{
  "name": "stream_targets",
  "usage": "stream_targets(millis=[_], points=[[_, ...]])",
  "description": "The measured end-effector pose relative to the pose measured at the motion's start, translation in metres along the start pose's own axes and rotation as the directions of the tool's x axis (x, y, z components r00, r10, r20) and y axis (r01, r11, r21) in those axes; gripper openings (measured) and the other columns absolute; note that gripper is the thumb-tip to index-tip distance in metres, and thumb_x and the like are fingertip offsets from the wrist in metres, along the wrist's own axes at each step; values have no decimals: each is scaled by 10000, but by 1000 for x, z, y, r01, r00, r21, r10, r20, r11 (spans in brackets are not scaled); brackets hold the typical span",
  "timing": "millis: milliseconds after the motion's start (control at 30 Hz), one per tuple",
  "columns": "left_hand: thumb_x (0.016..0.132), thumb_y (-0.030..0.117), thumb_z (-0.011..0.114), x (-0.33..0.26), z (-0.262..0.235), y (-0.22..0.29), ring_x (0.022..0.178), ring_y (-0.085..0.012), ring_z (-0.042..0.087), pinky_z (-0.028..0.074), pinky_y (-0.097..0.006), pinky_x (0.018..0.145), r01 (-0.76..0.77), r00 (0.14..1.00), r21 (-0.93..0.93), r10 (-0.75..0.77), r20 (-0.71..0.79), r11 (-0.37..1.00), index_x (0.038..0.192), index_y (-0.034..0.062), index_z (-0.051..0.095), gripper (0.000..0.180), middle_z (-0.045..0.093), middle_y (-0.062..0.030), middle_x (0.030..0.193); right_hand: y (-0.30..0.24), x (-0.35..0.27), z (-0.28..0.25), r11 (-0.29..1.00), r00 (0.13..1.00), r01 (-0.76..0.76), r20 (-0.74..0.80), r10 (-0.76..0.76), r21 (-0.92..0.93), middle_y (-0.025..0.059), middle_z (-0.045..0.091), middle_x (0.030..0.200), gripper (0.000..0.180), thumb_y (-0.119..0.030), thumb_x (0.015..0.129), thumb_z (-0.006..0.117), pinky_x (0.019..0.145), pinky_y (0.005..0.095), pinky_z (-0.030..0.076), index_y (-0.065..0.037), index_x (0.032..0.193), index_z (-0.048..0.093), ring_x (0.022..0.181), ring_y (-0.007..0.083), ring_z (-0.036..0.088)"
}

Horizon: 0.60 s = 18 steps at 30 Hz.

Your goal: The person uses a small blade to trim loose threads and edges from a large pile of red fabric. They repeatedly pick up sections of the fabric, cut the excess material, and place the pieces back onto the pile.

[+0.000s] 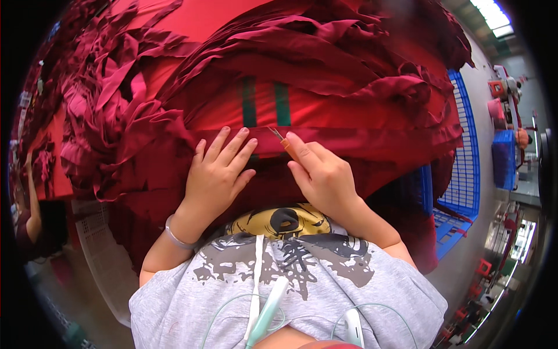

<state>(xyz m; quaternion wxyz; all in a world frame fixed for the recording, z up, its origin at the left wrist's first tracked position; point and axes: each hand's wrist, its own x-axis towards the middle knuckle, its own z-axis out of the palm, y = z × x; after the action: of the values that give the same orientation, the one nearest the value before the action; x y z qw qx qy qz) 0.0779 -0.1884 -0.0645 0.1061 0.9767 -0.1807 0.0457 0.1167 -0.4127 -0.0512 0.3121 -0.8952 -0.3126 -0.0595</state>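
A long dark red fabric strip (360,139) runs across the table in front of me. My left hand (212,177) lies on the strip's near edge with its fingers stretched out and slightly spread. In my right hand (326,180) is a seam ripper (289,148) with an orange handle, pinched between thumb and fingers. Its thin forked metal tip points up and to the left, over the strip. Whether the tip is in a stitch is too small to tell.
Piles of dark red fabric strips (110,134) cover the left and far side of the red-topped table (209,110), which bears two green tape bands (282,104). A blue plastic basket (465,151) stands at the right, a white crate (99,244) at the lower left. Another person's arm (34,203) shows far left.
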Motion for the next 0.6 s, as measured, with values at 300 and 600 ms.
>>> stream_targets(millis=[300,600], points=[[819,375,659,8,25,10,1234,-257,442,349,-439,1024,-33,982,-87,16,-190,996,1299,173,547,533,486,-57,1347,-14,-2,10,979,998,-20,51,31,-202,56,552,657,263,-95,802,641,470,337,448,-58,1060,671,526,225,577],[788,373,684,6,27,13,1224,-238,460,351,-434,1030,-2,980,-119,-22,-200,993,1291,163,548,562,497,-39,1350,3,21,22,986,950,-103,-306,59,-130,64,578,674,279,-101,793,648,469,341,464,-31,1062,665,520,225,585]])
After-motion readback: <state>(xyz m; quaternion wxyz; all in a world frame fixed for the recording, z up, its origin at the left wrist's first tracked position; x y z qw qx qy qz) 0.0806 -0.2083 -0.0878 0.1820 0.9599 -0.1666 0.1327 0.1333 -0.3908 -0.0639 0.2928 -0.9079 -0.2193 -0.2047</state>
